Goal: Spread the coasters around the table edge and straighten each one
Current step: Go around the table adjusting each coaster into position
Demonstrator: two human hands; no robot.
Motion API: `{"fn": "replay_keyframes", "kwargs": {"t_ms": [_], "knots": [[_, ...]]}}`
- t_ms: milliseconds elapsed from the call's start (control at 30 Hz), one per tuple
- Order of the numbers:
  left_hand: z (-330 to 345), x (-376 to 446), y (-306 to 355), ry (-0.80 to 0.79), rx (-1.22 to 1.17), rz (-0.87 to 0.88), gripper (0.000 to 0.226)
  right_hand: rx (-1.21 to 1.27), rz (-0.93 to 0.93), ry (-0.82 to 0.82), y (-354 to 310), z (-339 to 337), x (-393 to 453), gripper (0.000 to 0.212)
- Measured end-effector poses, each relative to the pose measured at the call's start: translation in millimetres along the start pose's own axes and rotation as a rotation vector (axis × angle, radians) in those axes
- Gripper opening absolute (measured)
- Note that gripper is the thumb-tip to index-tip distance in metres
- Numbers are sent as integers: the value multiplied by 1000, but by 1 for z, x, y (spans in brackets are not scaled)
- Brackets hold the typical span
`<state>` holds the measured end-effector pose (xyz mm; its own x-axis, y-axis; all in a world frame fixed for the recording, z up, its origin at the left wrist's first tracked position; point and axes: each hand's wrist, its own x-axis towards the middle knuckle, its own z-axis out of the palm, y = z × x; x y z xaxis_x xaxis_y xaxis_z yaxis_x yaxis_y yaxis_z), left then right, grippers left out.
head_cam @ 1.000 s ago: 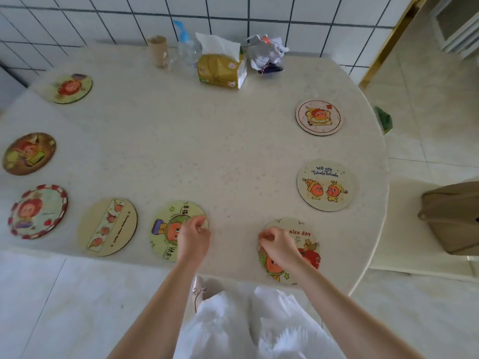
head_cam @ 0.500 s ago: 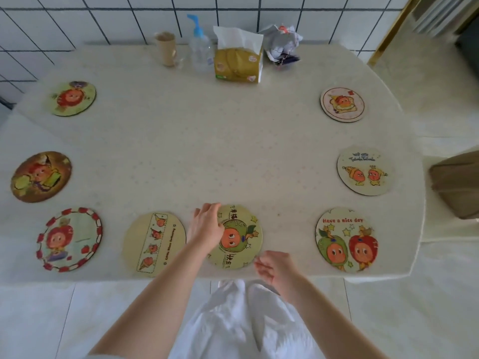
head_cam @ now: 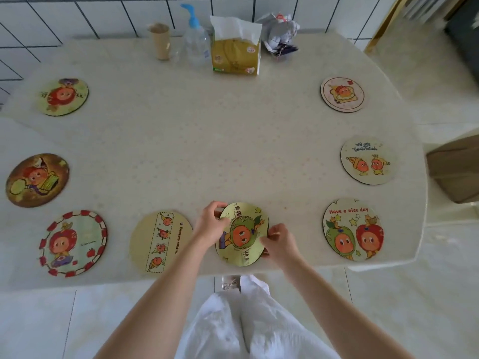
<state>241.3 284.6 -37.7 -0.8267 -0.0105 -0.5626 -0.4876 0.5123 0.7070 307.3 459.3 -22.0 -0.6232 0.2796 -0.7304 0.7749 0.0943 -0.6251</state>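
Several round cartoon coasters lie around the edge of the cream table [head_cam: 233, 151]. At the near edge a yellow-green coaster [head_cam: 242, 233] with an orange-faced figure sits tilted, its picture turned slightly clockwise. My left hand [head_cam: 211, 224] pinches its upper left rim and my right hand [head_cam: 278, 242] pinches its lower right rim. To its left lies a tan strip-pattern coaster [head_cam: 160, 242]. On the right is the "Have a nice day" coaster [head_cam: 353, 229]. Further coasters are a red-bordered one [head_cam: 74, 243], a brown one [head_cam: 37, 180], a green one [head_cam: 63, 97], a two-figure one [head_cam: 368, 160] and a pink one [head_cam: 343, 94].
At the table's far edge, against the tiled wall, stand a paper cup [head_cam: 160, 41], a pump bottle [head_cam: 194, 40], a yellow tissue pack [head_cam: 236, 50] and a crumpled bag [head_cam: 280, 35]. A brown stool or bag [head_cam: 456, 169] sits just off the right edge.
My right hand left the "Have a nice day" coaster and came across to the yellow-green coaster's right rim. Both hands now hold that coaster, which has shifted right and turned. The view has also moved.
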Motion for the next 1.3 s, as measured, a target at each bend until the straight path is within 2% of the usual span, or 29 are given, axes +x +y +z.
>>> {"fn": "replay_keyframes", "kwargs": {"t_ms": [100,200,400,567,833,967,1067,1133,1300], "knots": [[5,-11,-3,30,-124,-59,24,2,-31,44,-9,-20,11,19],[21,-24,-5,39,-303,-165,9,-128,-97,53,-20,-49,27,22],[67,-45,-10,48,-372,-300,12,-482,-242,-33,-41,-74,59,24],[80,-52,-9,106,-421,-360,12,-579,-314,-66,-48,-76,73,23],[68,-50,-8,136,-224,-301,13,-702,-428,-107,-47,-74,80,20],[70,-59,-9,178,-93,-232,12,-881,-558,-134,-44,-73,79,20],[70,-65,-7,206,-3,-152,10,-994,-579,-81,-48,-68,76,29],[61,-65,-5,240,51,-109,14,-996,-611,-66,-62,-53,74,36],[11,-54,-16,307,128,-81,7,-890,-680,-185,-99,8,56,27]]}}
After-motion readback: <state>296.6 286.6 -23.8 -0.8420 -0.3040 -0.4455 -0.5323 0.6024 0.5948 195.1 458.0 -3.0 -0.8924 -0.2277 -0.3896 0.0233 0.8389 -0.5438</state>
